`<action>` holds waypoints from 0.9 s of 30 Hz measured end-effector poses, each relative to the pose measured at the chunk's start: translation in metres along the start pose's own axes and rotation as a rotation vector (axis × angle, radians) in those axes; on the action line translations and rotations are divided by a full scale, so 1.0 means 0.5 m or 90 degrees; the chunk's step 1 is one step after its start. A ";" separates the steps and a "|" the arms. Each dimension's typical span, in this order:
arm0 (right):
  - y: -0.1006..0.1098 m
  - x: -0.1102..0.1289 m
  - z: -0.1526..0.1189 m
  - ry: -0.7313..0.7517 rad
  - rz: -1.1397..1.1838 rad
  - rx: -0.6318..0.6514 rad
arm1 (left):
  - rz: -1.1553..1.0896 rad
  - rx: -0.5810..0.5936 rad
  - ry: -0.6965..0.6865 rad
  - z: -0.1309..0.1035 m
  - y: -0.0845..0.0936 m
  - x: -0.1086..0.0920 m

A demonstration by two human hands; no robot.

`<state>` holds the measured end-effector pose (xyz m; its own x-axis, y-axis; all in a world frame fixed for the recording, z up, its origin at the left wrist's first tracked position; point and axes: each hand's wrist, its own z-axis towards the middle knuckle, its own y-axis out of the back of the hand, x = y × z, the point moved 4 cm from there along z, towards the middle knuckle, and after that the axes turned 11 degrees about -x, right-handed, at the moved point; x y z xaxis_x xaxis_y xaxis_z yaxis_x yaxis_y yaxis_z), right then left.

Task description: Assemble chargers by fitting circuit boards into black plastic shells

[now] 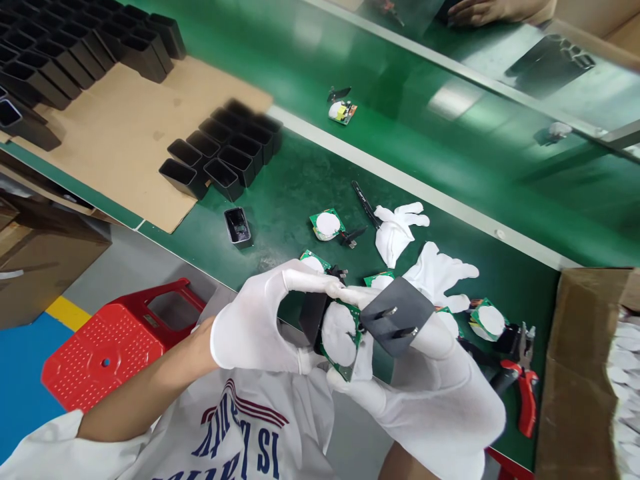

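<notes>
Black cases (55, 57): massed in rows at far left on a cardboard sheet (120, 120) that reaches the front edge of the green tabletop (285, 177).
Red stool (125, 340): on the floor, just off that edge.
Smaller cluster (225, 143): cases along the sheet's right border, bare green surface opening beside them.
Lone case (239, 227): near the front edge.
Left hand (250, 317): white-gloved, curved wide at the palm, fingertips and thumb pinching a black casing (313, 317).
Circuit board (340, 333): white-padded, held between both hands at the table's edge; how far it enters the casing cannot be told.
Plug plate (397, 317): black, two-pronged, against the right fingers.
Right hand (440, 387): white-gloved, gripping the board above and below.
Loose gloves (440, 273): beyond the hands, crowding the surface with more boards (327, 225).
Pliers (525, 387): red-handled, right of the hand.
Cardboard box (575, 373): walls off the right end.
</notes>
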<state>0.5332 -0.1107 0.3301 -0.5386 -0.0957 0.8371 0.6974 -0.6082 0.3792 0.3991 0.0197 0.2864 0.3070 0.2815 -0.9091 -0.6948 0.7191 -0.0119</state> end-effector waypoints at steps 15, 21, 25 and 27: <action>0.008 -0.034 -0.003 -0.022 0.045 0.001 | 0.035 -0.053 -0.015 0.003 -0.005 -0.001; 0.007 -0.031 0.001 -0.012 0.029 0.003 | 0.036 -0.049 -0.022 0.002 -0.005 0.003; 0.009 -0.027 0.003 0.001 -0.014 0.001 | 0.038 -0.044 -0.014 -0.001 -0.002 0.009; 0.008 -0.026 0.002 0.004 -0.035 0.002 | 0.044 -0.041 -0.011 -0.002 -0.001 0.011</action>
<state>0.5436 -0.1112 0.3212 -0.5786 -0.0673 0.8128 0.6688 -0.6096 0.4256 0.4006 0.0200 0.2811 0.2674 0.3399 -0.9017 -0.7549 0.6555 0.0232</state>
